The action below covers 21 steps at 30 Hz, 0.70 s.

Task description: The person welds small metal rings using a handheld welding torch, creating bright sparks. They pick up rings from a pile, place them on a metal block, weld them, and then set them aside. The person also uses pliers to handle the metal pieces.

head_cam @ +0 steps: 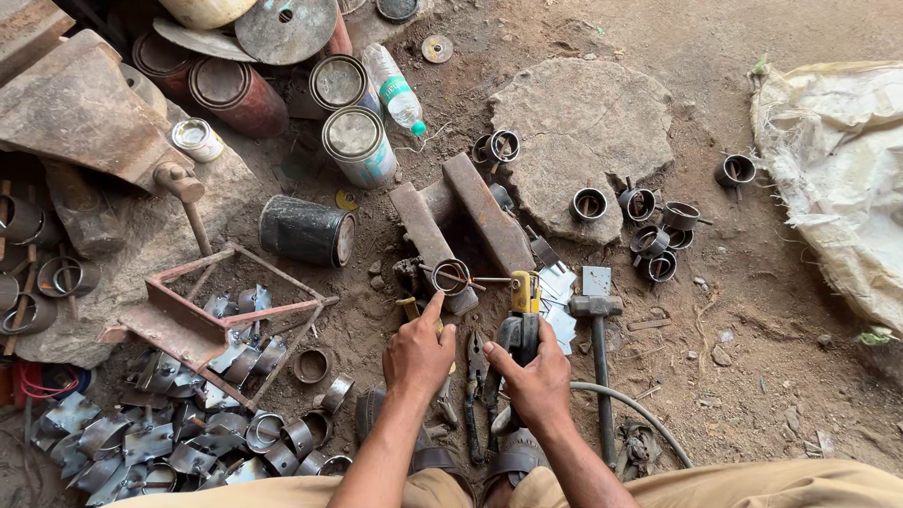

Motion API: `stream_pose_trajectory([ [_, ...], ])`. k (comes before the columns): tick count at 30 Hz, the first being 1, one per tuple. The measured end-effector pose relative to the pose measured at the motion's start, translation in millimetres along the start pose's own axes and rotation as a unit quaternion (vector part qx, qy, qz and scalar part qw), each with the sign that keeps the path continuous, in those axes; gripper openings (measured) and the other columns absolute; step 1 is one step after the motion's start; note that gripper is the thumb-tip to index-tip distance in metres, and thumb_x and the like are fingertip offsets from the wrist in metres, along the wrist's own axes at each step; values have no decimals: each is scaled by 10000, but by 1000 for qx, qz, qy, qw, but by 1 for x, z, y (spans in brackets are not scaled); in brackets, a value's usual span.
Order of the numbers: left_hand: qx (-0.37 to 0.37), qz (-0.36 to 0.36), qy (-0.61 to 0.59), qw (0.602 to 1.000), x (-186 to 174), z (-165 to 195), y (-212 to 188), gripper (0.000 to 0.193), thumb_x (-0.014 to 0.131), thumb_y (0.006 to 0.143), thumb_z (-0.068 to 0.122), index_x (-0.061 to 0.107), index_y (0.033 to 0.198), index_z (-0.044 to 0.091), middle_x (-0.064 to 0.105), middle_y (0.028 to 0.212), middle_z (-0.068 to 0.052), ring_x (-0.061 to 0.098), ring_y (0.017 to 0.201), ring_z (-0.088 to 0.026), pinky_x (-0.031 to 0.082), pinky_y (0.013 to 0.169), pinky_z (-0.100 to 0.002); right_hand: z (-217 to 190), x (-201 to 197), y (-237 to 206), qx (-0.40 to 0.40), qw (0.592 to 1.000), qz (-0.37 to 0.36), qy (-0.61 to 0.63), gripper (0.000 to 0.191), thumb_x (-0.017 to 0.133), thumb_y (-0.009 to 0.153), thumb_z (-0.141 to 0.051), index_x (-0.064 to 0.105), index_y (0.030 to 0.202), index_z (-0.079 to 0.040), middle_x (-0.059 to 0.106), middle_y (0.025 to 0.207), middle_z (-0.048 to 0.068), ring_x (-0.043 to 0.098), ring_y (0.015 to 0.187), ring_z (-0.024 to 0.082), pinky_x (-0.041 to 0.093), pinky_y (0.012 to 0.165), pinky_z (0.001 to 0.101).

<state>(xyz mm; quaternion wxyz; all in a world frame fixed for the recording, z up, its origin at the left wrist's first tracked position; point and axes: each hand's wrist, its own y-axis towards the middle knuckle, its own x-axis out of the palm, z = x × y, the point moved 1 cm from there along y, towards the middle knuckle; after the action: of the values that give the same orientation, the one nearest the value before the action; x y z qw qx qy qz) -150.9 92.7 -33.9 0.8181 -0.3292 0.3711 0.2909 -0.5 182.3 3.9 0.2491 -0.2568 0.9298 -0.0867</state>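
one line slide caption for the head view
Left hand steadies a metal ring while right hand grips a yellow-tipped tool.

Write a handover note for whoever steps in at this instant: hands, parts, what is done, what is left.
Left hand: holds nothing, forefinger pointing up at the metal ring lying on the iron bar.
Right hand: gripping the black handle of the yellow-headed tool, whose head points at the ring.
Nearby: pliers on the ground between the hands; hammer to the right.
Done, by the look of it: several rings with cross rods lie by the flat stone.
Left, by the look of it: a pile of bent metal blanks and plain rings at lower left.
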Motion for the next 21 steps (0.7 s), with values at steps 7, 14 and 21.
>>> stream_pose_trajectory([
  [7, -39, -43, 12, 998, -6, 5, -2, 627, 634, 942, 319, 432, 1535, 285, 768, 1066, -97, 754, 950, -285, 607, 864, -434, -4, 0, -1, -15, 1000, -7, 6, 452, 852, 747, -331, 639, 1024, -44, 739, 743, 52, 688, 621, 133, 559, 590, 304],
  [14, -26, -15, -29, 999, -1, 2, -3, 622, 673, 917, 312, 478, 1508, 305, 771, 1058, -108, 753, 951, -292, 593, 870, -426, -6, -1, 0, 26, 999, -24, -12, 492, 856, 725, -360, 654, 1060, -61, 718, 737, 43, 704, 633, 143, 582, 579, 315],
  [21, -34, -21, -34, 999, 6, -5, -1, 655, 708, 896, 262, 470, 1504, 318, 768, 1055, -91, 749, 906, -267, 610, 805, -410, 10, 3, 5, -12, 999, -20, -22, 491, 858, 708, -334, 659, 1066, -64, 727, 752, 46, 704, 652, 140, 573, 632, 311],
])
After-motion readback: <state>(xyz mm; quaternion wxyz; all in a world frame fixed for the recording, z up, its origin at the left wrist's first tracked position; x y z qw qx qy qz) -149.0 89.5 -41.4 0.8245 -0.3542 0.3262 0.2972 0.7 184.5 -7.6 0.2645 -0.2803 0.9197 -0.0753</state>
